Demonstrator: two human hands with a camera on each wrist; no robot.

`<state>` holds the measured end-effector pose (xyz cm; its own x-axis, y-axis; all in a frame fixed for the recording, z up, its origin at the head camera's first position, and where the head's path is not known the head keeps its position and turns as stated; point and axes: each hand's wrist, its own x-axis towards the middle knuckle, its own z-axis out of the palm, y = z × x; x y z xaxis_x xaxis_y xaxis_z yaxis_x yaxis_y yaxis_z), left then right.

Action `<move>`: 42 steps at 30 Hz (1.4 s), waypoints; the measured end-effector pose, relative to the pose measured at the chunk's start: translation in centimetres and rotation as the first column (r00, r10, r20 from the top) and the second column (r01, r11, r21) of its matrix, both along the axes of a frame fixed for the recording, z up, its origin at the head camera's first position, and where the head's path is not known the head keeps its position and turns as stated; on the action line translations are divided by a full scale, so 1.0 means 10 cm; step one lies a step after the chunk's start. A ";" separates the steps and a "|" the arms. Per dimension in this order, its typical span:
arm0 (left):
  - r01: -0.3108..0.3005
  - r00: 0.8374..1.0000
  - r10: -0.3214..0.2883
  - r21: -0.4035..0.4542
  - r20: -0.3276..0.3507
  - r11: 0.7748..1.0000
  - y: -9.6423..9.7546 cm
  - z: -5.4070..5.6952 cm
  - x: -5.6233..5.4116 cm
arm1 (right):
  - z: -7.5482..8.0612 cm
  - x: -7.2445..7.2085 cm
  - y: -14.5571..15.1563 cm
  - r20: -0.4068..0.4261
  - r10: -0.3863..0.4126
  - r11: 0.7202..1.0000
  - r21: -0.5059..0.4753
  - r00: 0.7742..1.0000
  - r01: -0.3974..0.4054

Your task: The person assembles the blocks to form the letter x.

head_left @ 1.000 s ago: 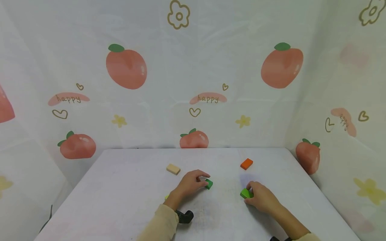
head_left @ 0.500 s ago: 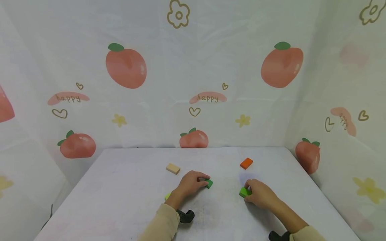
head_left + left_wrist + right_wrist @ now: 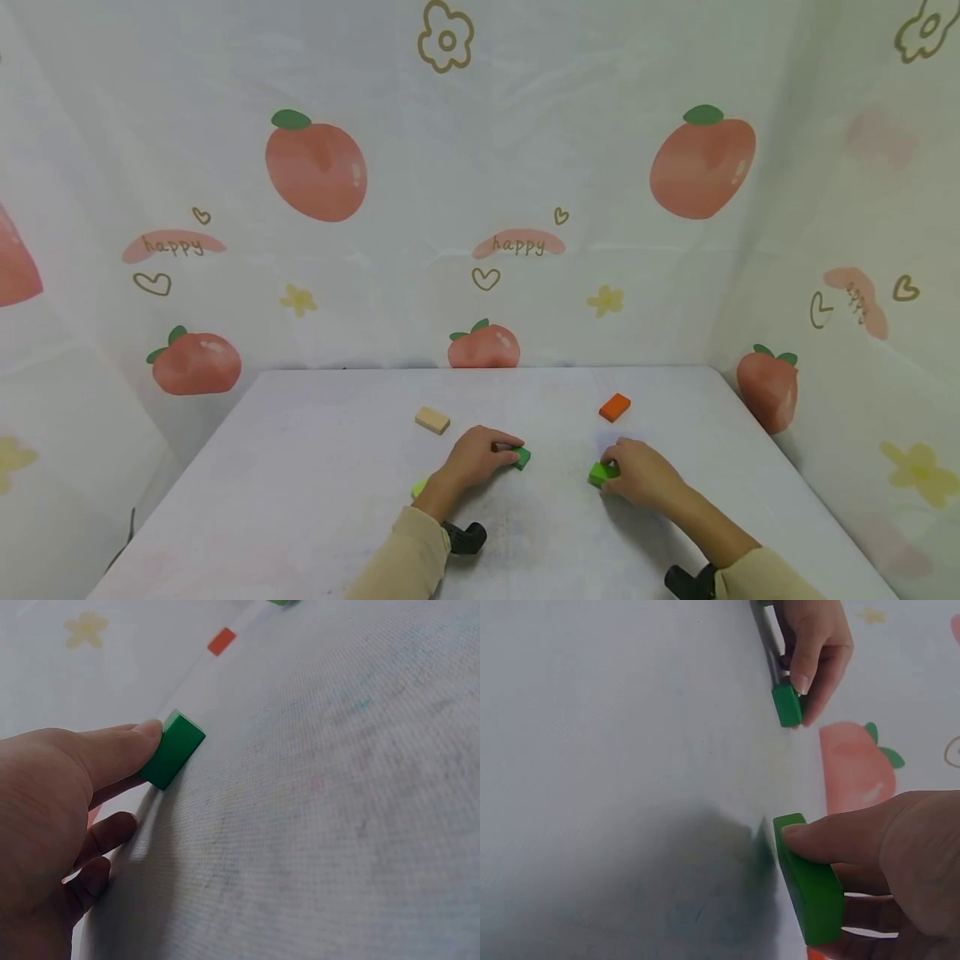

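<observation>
My left hand pinches a small dark green block between thumb and fingers, near the middle of the white table. To the right, my right hand grips a brighter green block with its thumb on the near face and fingers behind. In the head view this lighter block is partly covered by the fingers. A gap separates the two blocks. The right wrist view also shows the dark green block under the left thumb.
Behind the left hand lies a beige block. An orange block lies farther back on the right. A yellow-green block is partly hidden by the left wrist. White printed cloth hangs behind the table.
My right hand has moved left and slightly away from me with the bright green block, nearing the dark green one. The left hand has stayed almost still.
</observation>
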<state>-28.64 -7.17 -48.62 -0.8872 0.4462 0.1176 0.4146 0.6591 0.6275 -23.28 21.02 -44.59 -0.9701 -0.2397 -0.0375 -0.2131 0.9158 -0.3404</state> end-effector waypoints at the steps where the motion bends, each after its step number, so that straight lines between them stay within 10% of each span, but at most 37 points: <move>1: 0.002 1.000 -0.001 0.003 -0.002 1.000 0.00 0.00 0.00 | 0.01 0.00 -0.01 -0.003 0.002 1.000 -0.001 1.000 -0.002; 42: -0.035 0.997 0.034 0.022 0.063 0.999 0.04 0.04 0.01 | -0.26 -0.18 -0.42 -0.164 -0.079 0.979 -0.201 0.983 0.046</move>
<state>-28.53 -6.74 -48.25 -0.9080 0.4128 0.0708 0.3510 0.6576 0.6666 -25.06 16.86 -47.17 -0.9715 -0.1647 0.1706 -0.2277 0.8485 -0.4777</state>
